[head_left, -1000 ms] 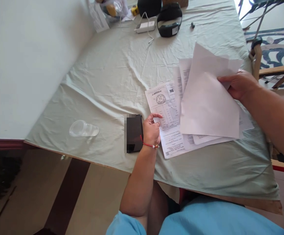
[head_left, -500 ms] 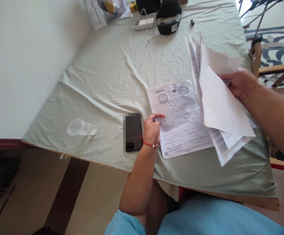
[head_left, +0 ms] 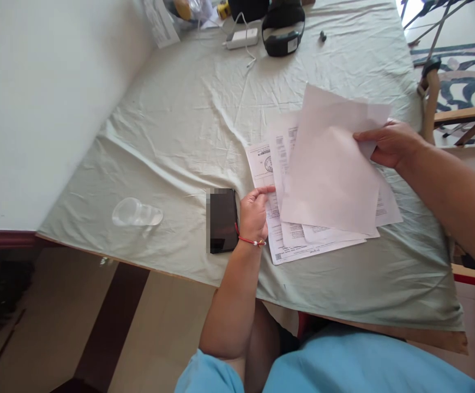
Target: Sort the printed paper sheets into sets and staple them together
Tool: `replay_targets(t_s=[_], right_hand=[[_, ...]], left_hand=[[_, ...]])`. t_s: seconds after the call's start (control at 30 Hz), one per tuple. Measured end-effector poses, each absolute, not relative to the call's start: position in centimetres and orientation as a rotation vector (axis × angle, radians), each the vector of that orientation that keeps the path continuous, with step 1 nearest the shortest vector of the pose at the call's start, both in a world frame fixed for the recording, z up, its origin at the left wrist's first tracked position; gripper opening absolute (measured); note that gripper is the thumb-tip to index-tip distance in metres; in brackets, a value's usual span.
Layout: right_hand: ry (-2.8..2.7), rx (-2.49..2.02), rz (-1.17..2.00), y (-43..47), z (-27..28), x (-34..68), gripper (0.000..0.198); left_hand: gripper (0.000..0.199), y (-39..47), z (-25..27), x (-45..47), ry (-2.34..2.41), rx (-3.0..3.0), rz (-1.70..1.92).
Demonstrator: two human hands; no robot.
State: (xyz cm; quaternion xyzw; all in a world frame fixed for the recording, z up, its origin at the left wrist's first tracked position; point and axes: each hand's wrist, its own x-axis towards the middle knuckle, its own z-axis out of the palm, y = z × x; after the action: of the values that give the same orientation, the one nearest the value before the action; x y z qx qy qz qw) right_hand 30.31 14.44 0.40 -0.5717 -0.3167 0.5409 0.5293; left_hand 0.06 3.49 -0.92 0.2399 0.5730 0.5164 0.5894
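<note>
Loose paper sheets (head_left: 331,164), fanned out with a blank one on top, are pinched at their right side in my right hand (head_left: 396,144). They lie low over a printed document (head_left: 260,164) and hide most of it; part of a round stamp shows at its left. My left hand (head_left: 254,214), with a red beaded bracelet at the wrist, is closed at the document's left edge. Its index finger stretches over the paper while the other fingers curl in. Just left of that hand lies a dark phone (head_left: 223,221), partly blurred out.
A clear plastic cup (head_left: 137,213) lies on its side on the green tablecloth (head_left: 172,136). At the back are a white adapter with a cable (head_left: 242,38), a black headset (head_left: 283,33) and a small dark object (head_left: 323,36). A wooden chair (head_left: 429,98) stands at the right.
My right hand has swung the loose sheets left and down over the printed document, covering most of it. They have turned flatter and spread out. My left hand stays at the edge.
</note>
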Motion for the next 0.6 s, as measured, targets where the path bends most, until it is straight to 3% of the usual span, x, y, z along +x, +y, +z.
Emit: replay_targets(t_s=[0.1,0.6], right_hand=[[-0.756,-1.378,1.318,14.2,0.4,29.8,0.039],[-0.834,-1.43,1.351,13.5,1.0,29.0,0.036]], left_hand=[[0.015,3.5,-1.0,0.1,1.241,0.543,1.261],[0.028,3.7,-2.3,-0.2,1.397,0.602,1.325]])
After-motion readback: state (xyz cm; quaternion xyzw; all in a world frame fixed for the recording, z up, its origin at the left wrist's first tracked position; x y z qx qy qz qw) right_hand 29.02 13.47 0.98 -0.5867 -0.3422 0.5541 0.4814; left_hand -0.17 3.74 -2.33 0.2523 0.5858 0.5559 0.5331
